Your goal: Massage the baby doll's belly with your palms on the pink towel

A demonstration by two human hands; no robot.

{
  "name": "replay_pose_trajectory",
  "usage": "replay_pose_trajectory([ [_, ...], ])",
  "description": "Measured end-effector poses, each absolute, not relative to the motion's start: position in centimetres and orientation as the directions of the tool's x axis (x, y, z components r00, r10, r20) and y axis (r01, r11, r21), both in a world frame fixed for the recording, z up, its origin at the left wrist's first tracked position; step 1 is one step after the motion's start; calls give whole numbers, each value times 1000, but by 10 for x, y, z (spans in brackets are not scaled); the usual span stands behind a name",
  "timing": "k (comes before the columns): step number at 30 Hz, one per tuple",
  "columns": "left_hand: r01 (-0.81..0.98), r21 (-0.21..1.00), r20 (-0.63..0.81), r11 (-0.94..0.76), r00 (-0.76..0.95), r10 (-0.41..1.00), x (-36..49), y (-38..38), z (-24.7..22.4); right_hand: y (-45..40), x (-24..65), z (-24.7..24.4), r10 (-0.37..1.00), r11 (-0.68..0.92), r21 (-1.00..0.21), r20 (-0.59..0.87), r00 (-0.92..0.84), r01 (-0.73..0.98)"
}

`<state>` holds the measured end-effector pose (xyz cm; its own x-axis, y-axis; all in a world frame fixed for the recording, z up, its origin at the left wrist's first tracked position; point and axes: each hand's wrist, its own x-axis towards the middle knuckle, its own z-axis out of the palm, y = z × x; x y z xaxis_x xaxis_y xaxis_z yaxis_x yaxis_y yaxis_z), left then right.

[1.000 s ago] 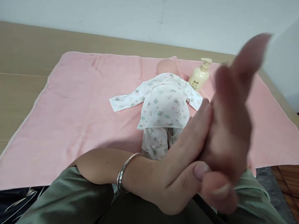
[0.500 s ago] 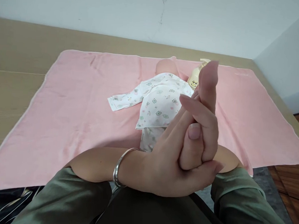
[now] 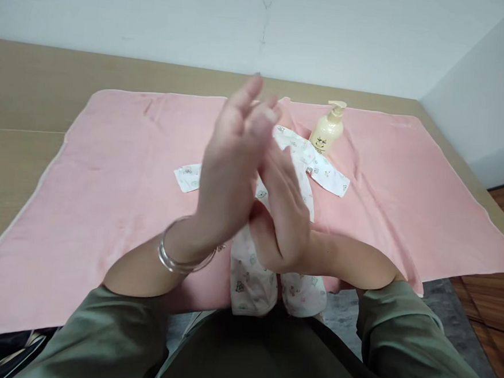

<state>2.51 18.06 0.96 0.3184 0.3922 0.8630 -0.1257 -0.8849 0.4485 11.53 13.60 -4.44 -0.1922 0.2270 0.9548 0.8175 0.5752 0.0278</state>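
Observation:
In front of my chest, my left hand (image 3: 229,170), with silver bangles at its wrist, rests palm to palm against my right hand (image 3: 286,220). The left fingers point upward, stretched out and smeared by motion. Those of my right hand lie flat and slanted along the left palm, partly hidden behind it. No object shows between them. Below and beyond lies a baby doll in a white printed top (image 3: 328,176) and matching trousers (image 3: 254,284). My hands cover most of its head and trunk.
A pink blanket (image 3: 120,162) is spread under the doll on a wooden surface (image 3: 20,103). By the doll's shoulder stands a cream pump bottle (image 3: 328,130). A white wall (image 3: 160,21) rises at the back, and dark wood panelling (image 3: 496,310) is at the right.
My hands have gone from clasped, with fingers wrapped together, to flat palm against palm. They have shifted left, uncovering the pump bottle, the doll's right-side sleeve and its trouser legs.

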Motion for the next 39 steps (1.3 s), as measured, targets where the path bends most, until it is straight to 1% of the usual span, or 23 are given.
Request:
replay_pose_trajectory([
  [1,-197,514,847,-835,269,458,28,194,16,142,116,-44,191,619,58,956,-221,784],
  [3,-232,515,857,-825,168,487,38,226,24,161,119,-41,168,661,80,953,-251,746],
  [5,-139,458,889,-878,77,451,50,262,23,190,128,-37,172,635,44,965,-197,771],
  [6,-80,442,897,-893,48,440,57,279,20,207,134,-34,175,619,6,974,-145,786],
  [8,55,447,887,-893,103,450,67,308,10,241,149,-29,255,553,-101,966,-53,827],
  [9,110,438,885,-892,124,450,70,319,5,257,157,-27,275,522,-105,960,-50,846],
  [12,267,349,895,-898,191,404,75,337,-8,289,180,-23,372,457,-40,916,-150,889],
  [15,350,240,912,-905,239,335,74,341,-16,298,196,-22,428,438,-12,882,-197,899],
  [17,375,198,926,-906,232,299,74,342,-20,298,204,-21,468,425,-36,864,-185,905],
  [19,400,190,939,-896,192,285,75,342,-24,295,209,-20,524,384,-75,838,-150,920],
  [22,438,226,937,-870,147,317,76,342,-29,288,210,-23,594,287,-123,801,-76,950],
  [25,439,250,917,-863,180,357,74,338,-28,278,199,-32,593,202,-132,805,-14,970],
  [27,421,244,910,-874,211,356,72,337,-26,271,190,-39,567,229,-86,821,-62,970],
  [29,403,232,912,-885,226,342,71,338,-25,269,185,-41,553,303,-29,819,-151,953],
  [31,394,214,915,-894,239,325,70,341,-25,272,187,-38,562,354,-20,804,-195,935],
  [33,398,195,917,-897,250,310,70,344,-25,279,196,-31,580,353,-69,798,-161,933],
  [37,413,170,914,-895,274,300,69,348,-27,287,208,-24,604,288,-199,797,-16,937],
  [39,420,164,909,-893,288,302,69,349,-26,283,202,-30,589,255,-210,808,20,944],
])
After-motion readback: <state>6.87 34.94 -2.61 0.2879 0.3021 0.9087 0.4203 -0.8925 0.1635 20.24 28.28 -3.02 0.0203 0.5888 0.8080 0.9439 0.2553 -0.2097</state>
